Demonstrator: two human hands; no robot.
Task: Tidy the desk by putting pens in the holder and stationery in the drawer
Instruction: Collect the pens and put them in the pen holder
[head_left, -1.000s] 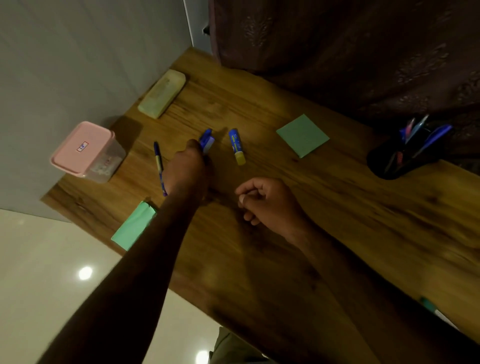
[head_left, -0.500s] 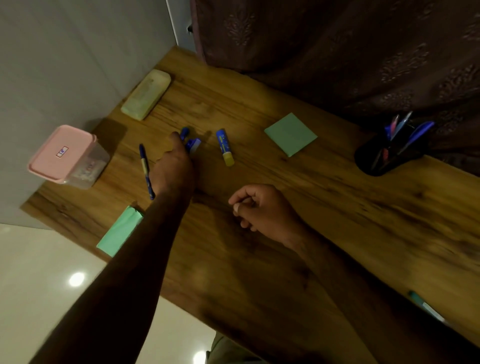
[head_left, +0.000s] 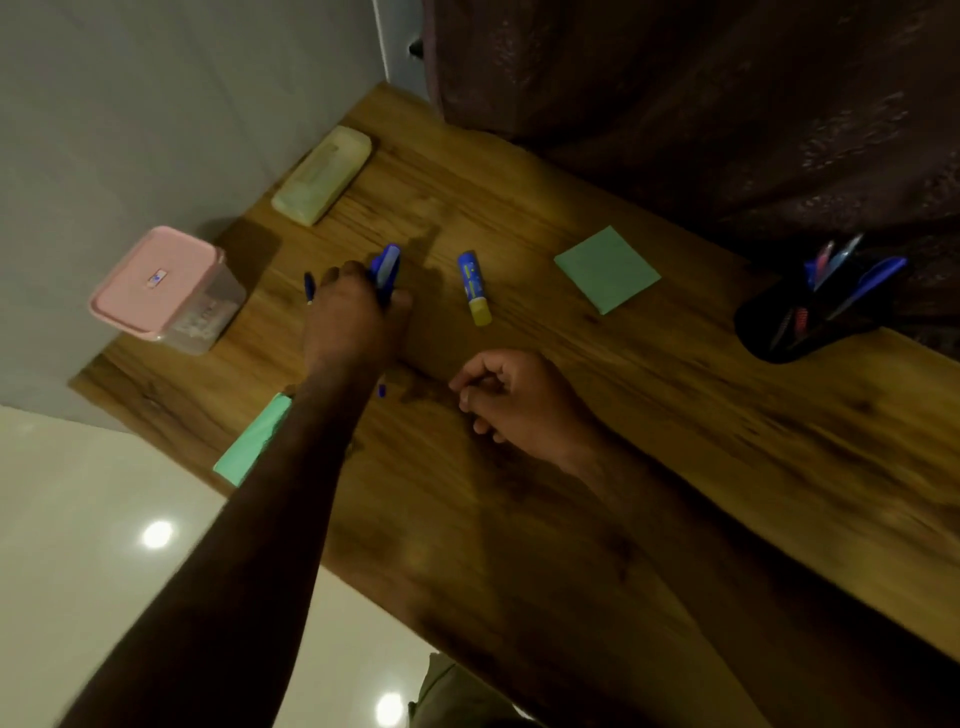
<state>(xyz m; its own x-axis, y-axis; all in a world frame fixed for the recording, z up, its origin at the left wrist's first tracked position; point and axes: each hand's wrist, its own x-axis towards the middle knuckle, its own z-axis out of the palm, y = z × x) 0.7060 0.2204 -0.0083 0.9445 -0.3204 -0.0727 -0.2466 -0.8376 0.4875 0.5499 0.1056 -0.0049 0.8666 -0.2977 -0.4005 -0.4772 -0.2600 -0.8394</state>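
Pen (head_left: 385, 270) gripped in left hand (head_left: 348, 317), forearm (head_left: 260, 519) crossing desk (head_left: 675, 441) edge

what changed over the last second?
The left hand, which was only touching the blue pen, now grips it and looks to be tipping its end up off the desk. Unchanged: right hand resting loosely curled, holding nothing visible; glue stick, green notes, holder and pink box lie where they were.
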